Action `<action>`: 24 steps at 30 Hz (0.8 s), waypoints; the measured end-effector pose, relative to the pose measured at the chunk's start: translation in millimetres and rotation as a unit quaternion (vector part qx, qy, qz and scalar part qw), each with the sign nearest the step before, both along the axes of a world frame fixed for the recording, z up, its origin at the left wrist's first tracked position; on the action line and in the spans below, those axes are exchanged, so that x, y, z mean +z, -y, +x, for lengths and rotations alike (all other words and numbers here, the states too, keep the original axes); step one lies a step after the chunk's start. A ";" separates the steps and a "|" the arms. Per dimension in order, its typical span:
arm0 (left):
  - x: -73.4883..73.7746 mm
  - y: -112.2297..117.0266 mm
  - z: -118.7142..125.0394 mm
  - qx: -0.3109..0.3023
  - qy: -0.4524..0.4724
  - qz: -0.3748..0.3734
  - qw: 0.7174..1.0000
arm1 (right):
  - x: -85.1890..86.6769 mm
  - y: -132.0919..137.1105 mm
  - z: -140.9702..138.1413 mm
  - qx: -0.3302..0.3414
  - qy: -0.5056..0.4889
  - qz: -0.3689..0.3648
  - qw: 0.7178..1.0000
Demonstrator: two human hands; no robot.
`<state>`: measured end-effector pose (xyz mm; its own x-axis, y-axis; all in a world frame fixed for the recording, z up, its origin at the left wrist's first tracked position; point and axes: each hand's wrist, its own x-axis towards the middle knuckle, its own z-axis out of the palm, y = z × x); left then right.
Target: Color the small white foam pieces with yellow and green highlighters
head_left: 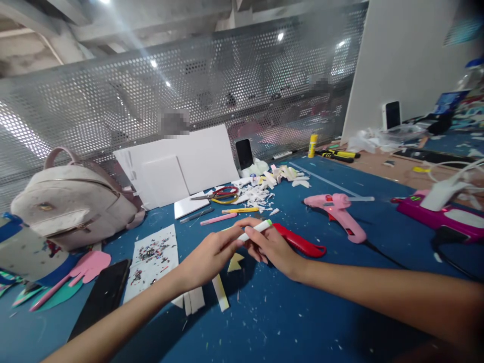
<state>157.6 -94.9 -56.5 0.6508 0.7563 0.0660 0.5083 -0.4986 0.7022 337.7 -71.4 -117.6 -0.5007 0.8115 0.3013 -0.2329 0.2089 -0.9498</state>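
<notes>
A white marker [256, 230] with a green end is held between my two hands above the blue table [295, 312]. My left hand [212, 252] pinches its left end with the fingertips. Around its middle and green end, my right hand [274, 249] closes with the thumb on top. A red utility knife [302, 241] lies just behind my right hand, partly covered by it. Under and in front of the hands are a yellowish foam scrap [235, 262] and a pale strip [220, 293]. Pink [219, 219] and yellow [240, 209] pens lie beyond.
Right of the hands lies a pink glue gun [340, 214] with its cord, near a magenta power strip [446, 214]. Scissors [219, 194], white scraps [257, 194] and white boards [200, 161] stand behind. A backpack [79, 196] and black phone [102, 297] are left.
</notes>
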 end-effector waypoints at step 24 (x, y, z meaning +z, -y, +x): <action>-38.5 61.8 -65.3 0.157 -0.177 0.272 0.933 | 2.8 10.0 6.8 0.032 0.049 0.120 0.991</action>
<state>92.2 -156.7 -95.0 0.4563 0.8304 0.3197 0.8411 -0.5198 0.1494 344.5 -81.4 -114.8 -0.5849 0.6879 0.4298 -0.1627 0.4196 -0.8930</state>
